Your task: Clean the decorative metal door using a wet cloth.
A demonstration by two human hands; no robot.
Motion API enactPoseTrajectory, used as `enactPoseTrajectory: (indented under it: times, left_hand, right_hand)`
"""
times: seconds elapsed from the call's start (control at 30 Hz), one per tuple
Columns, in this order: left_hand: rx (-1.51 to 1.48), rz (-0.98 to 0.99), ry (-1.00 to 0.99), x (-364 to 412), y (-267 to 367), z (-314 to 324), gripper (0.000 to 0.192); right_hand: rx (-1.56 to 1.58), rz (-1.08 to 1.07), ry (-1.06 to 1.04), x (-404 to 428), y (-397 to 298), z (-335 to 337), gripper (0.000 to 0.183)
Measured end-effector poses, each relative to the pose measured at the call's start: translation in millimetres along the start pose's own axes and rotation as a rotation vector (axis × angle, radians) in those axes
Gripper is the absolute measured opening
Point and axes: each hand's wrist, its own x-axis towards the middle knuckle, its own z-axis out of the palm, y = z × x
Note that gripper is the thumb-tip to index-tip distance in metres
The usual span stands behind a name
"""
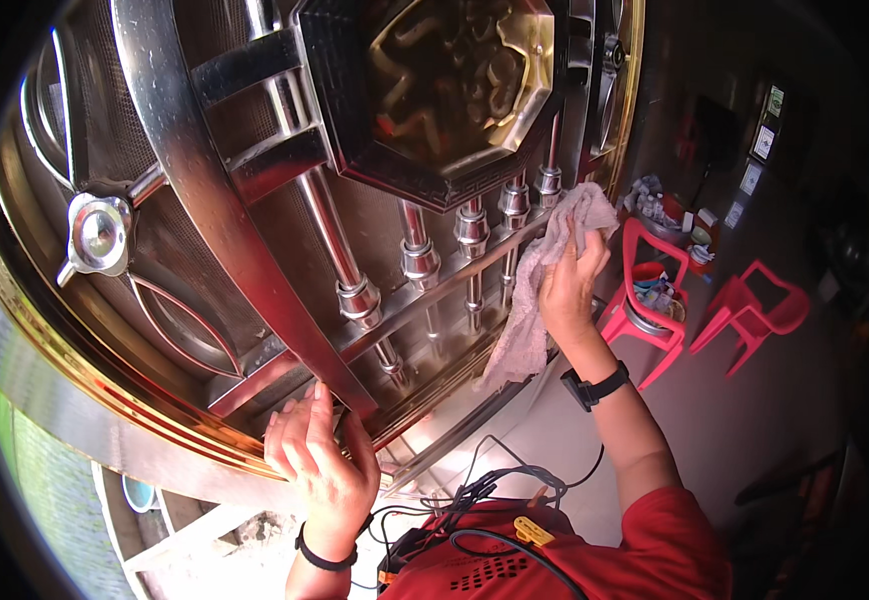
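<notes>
A polished metal door or gate [277, 307] with a mesh backing stands before me, built of curved bars, upright tubes and an octagonal panel [446, 82]. My right hand [573, 285] grips a crumpled pale pink cloth [521, 330] against the right end of the lower crossbar [434, 270]. The cloth hangs below my fingers. Near the foot of a broad curved bar [217, 202], my left hand [329, 450] rests on the door's lower frame, its thumb and fingers on either side of the bar's end. My left fingertips are partly hidden, so their hold is unclear.
To the right stand red plastic chairs [749, 315], one bearing a basin with bottles [656, 300]. Farther back is a table with more items [663, 214]. Black cables [494, 480] hang in front of my red shirt. Gold-coloured trim [142, 409] edges the door at left.
</notes>
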Motion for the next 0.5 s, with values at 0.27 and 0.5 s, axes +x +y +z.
enactPoseTrajectory:
  times: [0.27,0.5]
  left_hand:
    - [0.077,0.043,0.032,-2.7,-5.7,8.1,0.054]
    - [0.027,0.039,-0.019,-2.5,-2.1,-1.0,0.066]
  right_hand:
    - [0.205,0.22,0.115,22.1,15.0,5.9,0.024]
    - [0.353,-0.071,0.064,-11.2,-73.7,-6.5,0.045]
